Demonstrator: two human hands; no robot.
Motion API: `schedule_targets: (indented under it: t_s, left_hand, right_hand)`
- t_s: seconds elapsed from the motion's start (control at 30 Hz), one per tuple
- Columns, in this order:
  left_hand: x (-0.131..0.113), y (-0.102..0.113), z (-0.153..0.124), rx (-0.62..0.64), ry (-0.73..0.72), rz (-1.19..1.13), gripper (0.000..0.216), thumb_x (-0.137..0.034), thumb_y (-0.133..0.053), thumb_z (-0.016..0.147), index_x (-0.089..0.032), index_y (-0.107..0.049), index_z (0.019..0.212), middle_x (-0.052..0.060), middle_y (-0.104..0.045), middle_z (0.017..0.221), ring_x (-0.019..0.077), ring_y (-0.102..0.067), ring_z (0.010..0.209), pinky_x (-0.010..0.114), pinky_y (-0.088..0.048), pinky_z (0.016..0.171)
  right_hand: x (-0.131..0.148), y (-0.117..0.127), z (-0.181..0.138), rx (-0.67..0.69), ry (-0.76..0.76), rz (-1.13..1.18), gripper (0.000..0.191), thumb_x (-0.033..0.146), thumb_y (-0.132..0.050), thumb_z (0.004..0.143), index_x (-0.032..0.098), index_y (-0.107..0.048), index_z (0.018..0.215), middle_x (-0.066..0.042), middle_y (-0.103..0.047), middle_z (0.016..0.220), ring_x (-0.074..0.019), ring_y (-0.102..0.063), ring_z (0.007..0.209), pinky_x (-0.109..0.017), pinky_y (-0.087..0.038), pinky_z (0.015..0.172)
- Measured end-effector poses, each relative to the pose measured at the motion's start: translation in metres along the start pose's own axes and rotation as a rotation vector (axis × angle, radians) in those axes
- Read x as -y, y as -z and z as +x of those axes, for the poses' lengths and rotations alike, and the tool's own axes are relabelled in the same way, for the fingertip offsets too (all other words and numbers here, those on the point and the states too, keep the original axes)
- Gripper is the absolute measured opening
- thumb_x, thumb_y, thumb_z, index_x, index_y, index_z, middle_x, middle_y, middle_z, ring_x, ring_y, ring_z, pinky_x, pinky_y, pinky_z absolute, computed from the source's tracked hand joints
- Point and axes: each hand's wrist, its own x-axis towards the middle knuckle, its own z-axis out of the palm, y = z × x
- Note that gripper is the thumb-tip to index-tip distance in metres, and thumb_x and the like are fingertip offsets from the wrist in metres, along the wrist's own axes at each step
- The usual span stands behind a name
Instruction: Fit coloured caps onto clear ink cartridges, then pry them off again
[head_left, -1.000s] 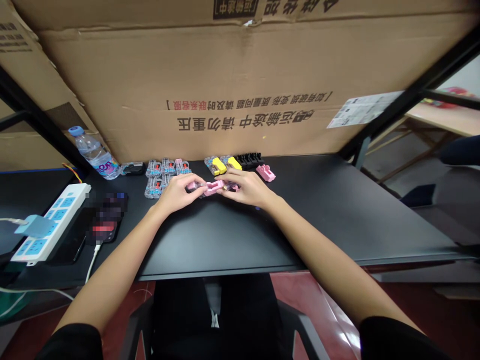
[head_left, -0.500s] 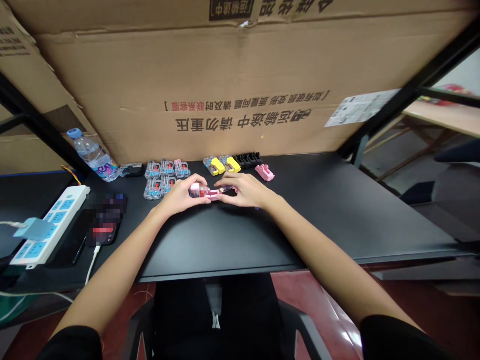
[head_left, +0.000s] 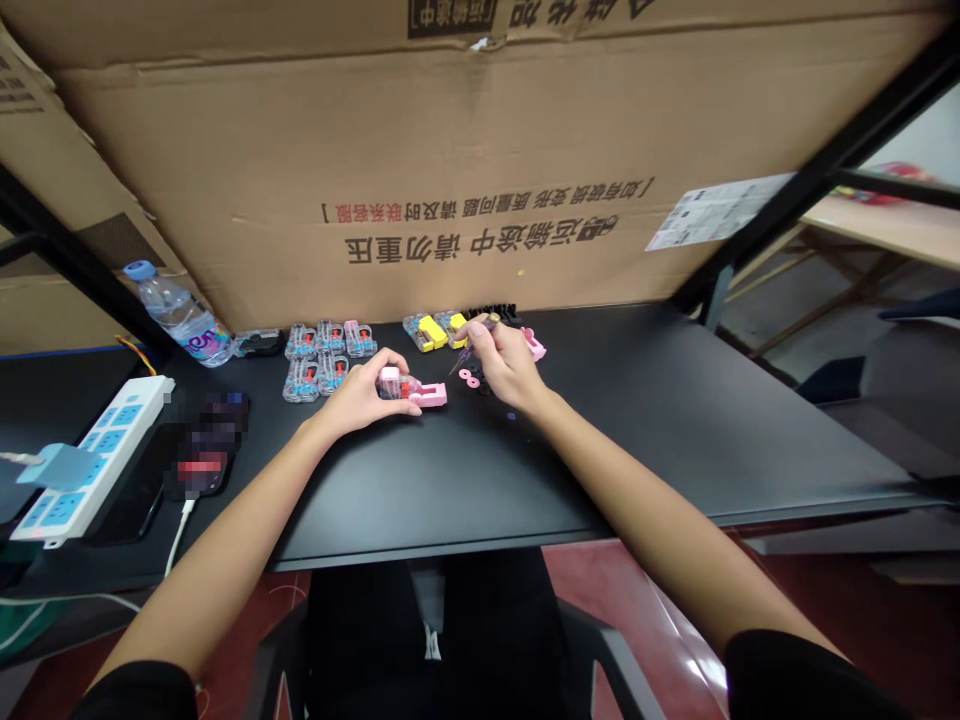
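My left hand [head_left: 361,393] is closed around a small pink and clear toy car [head_left: 411,389] resting on the black table [head_left: 675,420]. My right hand [head_left: 504,362] is lifted a little to the right of it, fingers pinched on a thin purple tool [head_left: 474,339] that points down-left. Two small pink wheels [head_left: 470,378] lie on the table just under that hand.
Several clear toy cars [head_left: 322,355] sit in rows behind my left hand, two yellow ones [head_left: 436,328] and a pink part [head_left: 534,343] further right. A water bottle [head_left: 176,312], power strip [head_left: 90,455] and phone [head_left: 202,450] lie left. A cardboard wall [head_left: 480,170] closes the back.
My right hand has pulled away from the pink car, up and to the right, with the thin tool. The two pink wheels now show on the table. My left hand still holds the car.
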Motion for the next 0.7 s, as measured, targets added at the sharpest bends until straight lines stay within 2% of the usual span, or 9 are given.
schedule_targets:
  t_s: [0.17, 0.5, 0.6, 0.7]
  left_hand:
    - [0.001, 0.0, 0.0, 0.017, -0.013, 0.013, 0.05, -0.052, -0.094, 0.077, -0.024, -0.061, 0.102, 0.005, -0.083, 0.102, 0.0263, -0.078, 0.095, 0.038, -0.061, 0.086]
    - [0.003, -0.004, 0.002, 0.047, 0.021, -0.173, 0.054, -0.049, -0.097, 0.072, -0.024, -0.054, 0.093, 0.012, -0.083, 0.117, 0.0308, -0.08, 0.111, 0.047, -0.06, 0.1]
    - [0.004, -0.007, 0.002, 0.038, 0.021, -0.206, 0.055, -0.049, -0.097, 0.072, -0.024, -0.054, 0.094, 0.013, -0.083, 0.115, 0.0306, -0.08, 0.11, 0.045, -0.06, 0.097]
    - [0.004, -0.01, 0.001, 0.019, 0.039, -0.144, 0.053, -0.049, -0.097, 0.072, -0.022, -0.062, 0.102, 0.01, -0.084, 0.109, 0.0266, -0.08, 0.097, 0.04, -0.06, 0.089]
  right_hand:
    - [0.004, -0.009, -0.006, 0.044, -0.027, 0.111, 0.07, 0.081, -0.035, 0.105, 0.022, -0.065, 0.084, -0.003, -0.061, 0.069, -0.0187, -0.058, 0.062, -0.034, -0.051, 0.065]
    - [0.001, -0.02, -0.008, 0.202, 0.013, 0.042, 0.061, 0.071, -0.039, 0.109, 0.022, -0.066, 0.083, -0.004, -0.067, 0.07, -0.0206, -0.066, 0.068, -0.034, -0.054, 0.07]
    - [-0.001, -0.021, -0.008, 0.205, -0.006, 0.03, 0.059, 0.071, -0.039, 0.109, 0.023, -0.064, 0.084, -0.002, -0.063, 0.067, -0.0191, -0.062, 0.063, -0.033, -0.05, 0.063]
    - [-0.004, -0.023, -0.009, 0.209, -0.019, 0.044, 0.056, 0.073, -0.049, 0.104, 0.023, -0.059, 0.081, -0.002, -0.062, 0.066, -0.0179, -0.058, 0.059, -0.032, -0.047, 0.059]
